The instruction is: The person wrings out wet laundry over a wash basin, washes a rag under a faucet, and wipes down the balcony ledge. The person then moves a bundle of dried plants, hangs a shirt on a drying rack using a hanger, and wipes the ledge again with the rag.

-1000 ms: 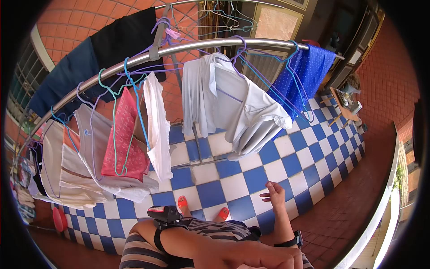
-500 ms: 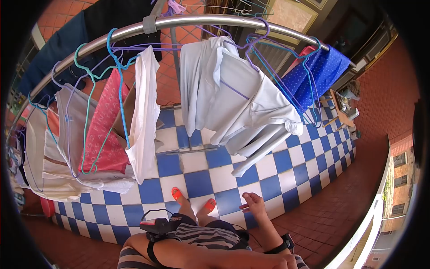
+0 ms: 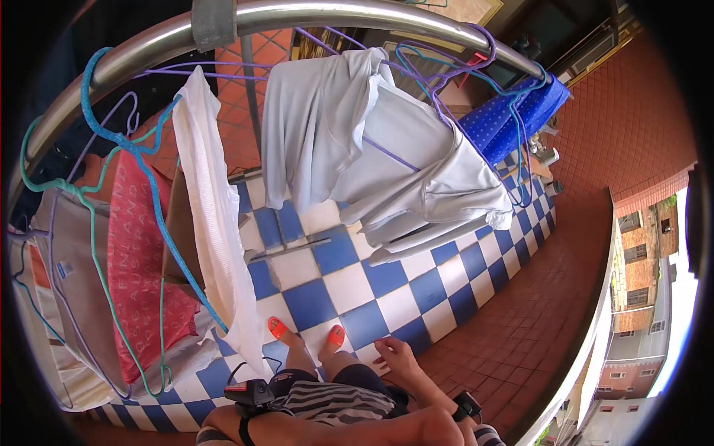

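Observation:
My right hand [image 3: 399, 360] hangs low in front of my body, fingers loosely curled and apart, with nothing in it. Beneath it is the blue-and-white tiled floor. My left forearm [image 3: 349, 429] crosses my front toward the right arm; its hand cannot be made out at the lower edge. Ahead, a grey shirt [image 3: 320, 141] drapes on a purple hanger [image 3: 487, 48] from the metal rail [image 3: 297, 22]. Left of it hang a white cloth [image 3: 216, 208], a blue hanger [image 3: 145, 160], a green hanger [image 3: 91, 197] and a red printed cloth [image 3: 137, 260]. Neither hand touches the laundry.
A blue dotted cloth [image 3: 513, 115] hangs at the rail's right end. More pale garments [image 3: 74, 275] crowd the left. A cardboard piece [image 3: 178, 223] shows behind the white cloth. A red-tiled ledge [image 3: 513, 297] runs along the right, with buildings [image 3: 639, 260] beyond.
My view has come closer to the rail, so the hangers and clothes look larger. My right hand has shifted down and left in view, still holding nothing.

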Demonstrator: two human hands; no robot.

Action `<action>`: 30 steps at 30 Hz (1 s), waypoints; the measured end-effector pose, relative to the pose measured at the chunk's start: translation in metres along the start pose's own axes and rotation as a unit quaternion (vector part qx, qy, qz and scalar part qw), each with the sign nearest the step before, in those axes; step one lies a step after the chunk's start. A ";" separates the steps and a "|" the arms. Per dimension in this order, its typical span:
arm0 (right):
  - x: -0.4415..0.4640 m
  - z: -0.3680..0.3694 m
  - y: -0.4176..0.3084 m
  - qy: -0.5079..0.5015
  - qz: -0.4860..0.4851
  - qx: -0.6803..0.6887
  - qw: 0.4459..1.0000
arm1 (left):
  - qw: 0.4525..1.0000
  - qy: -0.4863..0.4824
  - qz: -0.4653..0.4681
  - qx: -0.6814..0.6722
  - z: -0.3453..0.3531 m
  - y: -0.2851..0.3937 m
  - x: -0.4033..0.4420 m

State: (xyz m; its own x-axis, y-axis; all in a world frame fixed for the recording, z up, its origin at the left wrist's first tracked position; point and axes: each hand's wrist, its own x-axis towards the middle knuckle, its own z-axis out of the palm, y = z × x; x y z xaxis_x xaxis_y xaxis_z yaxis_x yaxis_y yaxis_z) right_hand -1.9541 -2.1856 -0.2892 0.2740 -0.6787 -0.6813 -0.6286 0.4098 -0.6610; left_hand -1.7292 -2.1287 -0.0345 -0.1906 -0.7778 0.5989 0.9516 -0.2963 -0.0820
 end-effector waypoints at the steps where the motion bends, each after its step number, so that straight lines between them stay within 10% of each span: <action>1: 0.000 0.006 -0.003 0.000 -0.006 0.007 1.000 | 0.999 0.048 0.009 0.012 0.006 0.003 0.002; 30: 0.092 -0.021 -0.038 -0.235 -0.273 -0.327 0.874 | 0.946 0.142 0.022 0.292 0.003 -0.094 0.037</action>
State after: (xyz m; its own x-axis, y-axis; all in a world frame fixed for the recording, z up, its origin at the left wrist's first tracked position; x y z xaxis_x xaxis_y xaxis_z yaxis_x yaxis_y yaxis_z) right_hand -1.9204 -2.2765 -0.3201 0.8347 -0.2764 -0.4763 -0.5505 -0.4366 -0.7115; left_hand -1.8246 -2.1281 -0.0020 -0.1266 -0.9243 0.3600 0.9149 0.0314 0.4024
